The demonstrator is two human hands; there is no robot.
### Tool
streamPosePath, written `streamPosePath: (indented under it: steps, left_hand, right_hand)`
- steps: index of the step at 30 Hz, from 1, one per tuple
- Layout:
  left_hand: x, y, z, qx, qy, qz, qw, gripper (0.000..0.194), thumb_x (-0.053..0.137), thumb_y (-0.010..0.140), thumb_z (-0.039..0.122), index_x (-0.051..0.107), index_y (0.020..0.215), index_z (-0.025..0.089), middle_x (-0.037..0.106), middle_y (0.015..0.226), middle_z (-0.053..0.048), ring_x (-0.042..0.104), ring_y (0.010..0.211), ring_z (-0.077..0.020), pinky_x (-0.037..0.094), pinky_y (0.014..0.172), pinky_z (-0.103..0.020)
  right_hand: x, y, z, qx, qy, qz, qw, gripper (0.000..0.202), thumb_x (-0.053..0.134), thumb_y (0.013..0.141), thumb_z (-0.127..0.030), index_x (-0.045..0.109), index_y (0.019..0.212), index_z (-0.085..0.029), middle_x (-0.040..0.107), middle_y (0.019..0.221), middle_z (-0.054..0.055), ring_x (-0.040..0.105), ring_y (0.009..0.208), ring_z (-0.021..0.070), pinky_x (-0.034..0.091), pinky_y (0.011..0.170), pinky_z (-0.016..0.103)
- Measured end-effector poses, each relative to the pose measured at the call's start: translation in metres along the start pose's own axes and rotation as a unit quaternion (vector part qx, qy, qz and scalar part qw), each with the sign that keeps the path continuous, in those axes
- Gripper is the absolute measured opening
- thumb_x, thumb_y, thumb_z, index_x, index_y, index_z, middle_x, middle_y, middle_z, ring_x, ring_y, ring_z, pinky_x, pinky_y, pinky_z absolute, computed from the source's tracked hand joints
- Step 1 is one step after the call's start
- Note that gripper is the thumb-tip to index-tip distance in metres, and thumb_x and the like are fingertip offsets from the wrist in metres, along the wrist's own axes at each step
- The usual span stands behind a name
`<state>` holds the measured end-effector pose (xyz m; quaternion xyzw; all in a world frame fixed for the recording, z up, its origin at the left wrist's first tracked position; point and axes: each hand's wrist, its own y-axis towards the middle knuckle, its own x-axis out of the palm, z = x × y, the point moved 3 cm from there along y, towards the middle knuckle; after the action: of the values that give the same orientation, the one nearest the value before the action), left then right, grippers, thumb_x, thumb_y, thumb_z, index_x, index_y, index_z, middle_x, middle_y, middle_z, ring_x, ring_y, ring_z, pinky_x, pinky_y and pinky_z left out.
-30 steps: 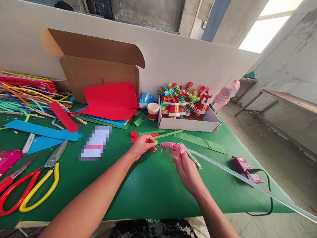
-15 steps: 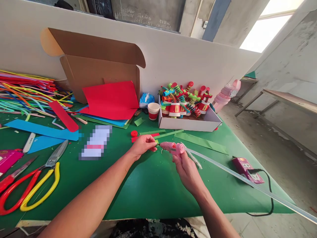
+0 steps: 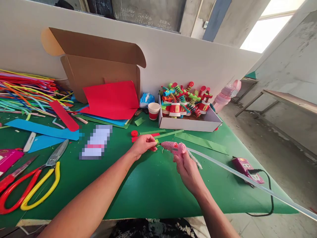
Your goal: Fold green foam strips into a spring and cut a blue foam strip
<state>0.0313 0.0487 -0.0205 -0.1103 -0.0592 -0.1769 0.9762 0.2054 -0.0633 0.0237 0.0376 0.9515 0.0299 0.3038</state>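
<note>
My right hand (image 3: 186, 167) is wrapped round the handle of a pink hot glue gun (image 3: 170, 147), its nozzle pointing left. A long clear glue stick (image 3: 230, 171) runs out of the gun's back towards the lower right. Thumb and fingers of my left hand (image 3: 143, 146) pinch a small green paper piece (image 3: 157, 141) right at the nozzle tip; most of it is hidden. Just behind that hand lie a red paper strip (image 3: 135, 139), a small red paper roll (image 3: 134, 133) and a thin green paper strip (image 3: 170, 133).
A white box (image 3: 189, 125) of colourful paper figures stands behind, beside stacked paper cups (image 3: 154, 110). Large scissors (image 3: 53, 162) and blue paper strips (image 3: 44, 129) lie left. To the right sits a purple box (image 3: 247, 170) with a black cable. Red sheets (image 3: 112, 100) lean against a cardboard box (image 3: 99, 71).
The glue gun has shifted very slightly to the right, its nozzle still at the green paper piece. My left hand stays in place, pinching.
</note>
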Motion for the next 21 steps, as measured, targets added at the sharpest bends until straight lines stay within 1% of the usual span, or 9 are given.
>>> streamPosePath:
  steps: [3,6,9,12,14,16,18,21]
  left_hand:
    - [-0.001,-0.001,0.001,-0.006,-0.021,-0.003,1.0,0.029,0.08,0.062,0.031,0.056,0.065,0.016,0.061,0.057,0.002,0.063,0.055,-0.0131,0.054,0.06,-0.028]
    - [-0.002,-0.001,0.002,-0.008,-0.047,-0.006,0.999,0.029,0.081,0.061,0.031,0.057,0.067,0.016,0.061,0.059,0.002,0.064,0.056,-0.013,0.055,0.062,-0.03]
    - [-0.002,-0.001,0.001,-0.009,-0.053,-0.014,0.998,0.03,0.082,0.061,0.032,0.057,0.067,0.015,0.062,0.06,0.002,0.064,0.056,-0.0132,0.055,0.064,-0.031]
    - [-0.001,-0.001,0.003,-0.002,-0.06,-0.026,0.998,0.031,0.082,0.06,0.033,0.057,0.067,0.015,0.062,0.061,0.002,0.064,0.056,-0.0133,0.054,0.064,-0.031]
    - [-0.001,-0.002,0.006,0.008,-0.079,-0.032,0.996,0.032,0.083,0.059,0.033,0.058,0.068,0.015,0.062,0.062,0.003,0.064,0.056,-0.0131,0.054,0.063,-0.03]
    - [-0.001,-0.003,0.009,0.012,-0.104,-0.035,0.994,0.033,0.083,0.058,0.034,0.058,0.068,0.015,0.062,0.062,0.003,0.064,0.056,-0.0128,0.053,0.062,-0.029]
    - [-0.001,-0.005,0.011,0.012,-0.127,-0.035,0.991,0.034,0.084,0.057,0.034,0.058,0.068,0.016,0.062,0.06,0.003,0.063,0.056,-0.0126,0.053,0.062,-0.028]
    - [-0.001,-0.007,0.013,0.006,-0.139,-0.029,0.99,0.035,0.085,0.055,0.034,0.058,0.067,0.016,0.063,0.059,0.003,0.062,0.056,-0.0119,0.052,0.061,-0.026]
  right_hand:
    - [0.0,0.0,0.004,0.056,0.092,0.002,0.994,0.041,0.039,0.092,-0.057,0.054,0.108,-0.021,0.058,0.066,0.0,0.048,0.046,0.0135,0.039,0.044,0.027]
    - [-0.001,0.0,0.003,0.104,0.171,0.0,0.98,0.042,0.04,0.09,-0.061,0.054,0.096,-0.023,0.052,0.059,-0.002,0.041,0.042,0.012,0.036,0.04,0.027]
    - [-0.001,-0.001,0.001,0.123,0.207,0.001,0.971,0.042,0.043,0.089,-0.063,0.054,0.096,-0.023,0.05,0.056,-0.003,0.04,0.042,0.0122,0.037,0.041,0.027]
    - [-0.001,-0.003,0.001,0.124,0.223,0.007,0.967,0.043,0.047,0.087,-0.063,0.055,0.098,-0.022,0.048,0.055,-0.004,0.04,0.042,0.0115,0.036,0.04,0.026]
    - [-0.003,-0.005,0.003,0.125,0.233,0.014,0.964,0.044,0.049,0.086,-0.063,0.055,0.096,-0.021,0.047,0.054,-0.005,0.039,0.042,0.0106,0.035,0.039,0.025]
    - [-0.007,-0.007,0.006,0.134,0.248,0.021,0.959,0.044,0.053,0.083,-0.063,0.056,0.094,-0.021,0.047,0.052,-0.006,0.039,0.042,0.0099,0.035,0.039,0.024]
    - [-0.015,-0.01,0.011,0.152,0.263,0.028,0.952,0.043,0.062,0.078,-0.06,0.056,0.092,-0.02,0.046,0.05,-0.007,0.04,0.042,0.0093,0.036,0.04,0.023]
    - [-0.033,-0.016,0.02,0.18,0.279,0.057,0.942,0.043,0.073,0.066,-0.053,0.058,0.088,-0.019,0.053,0.054,-0.006,0.042,0.043,0.0084,0.041,0.043,0.024]
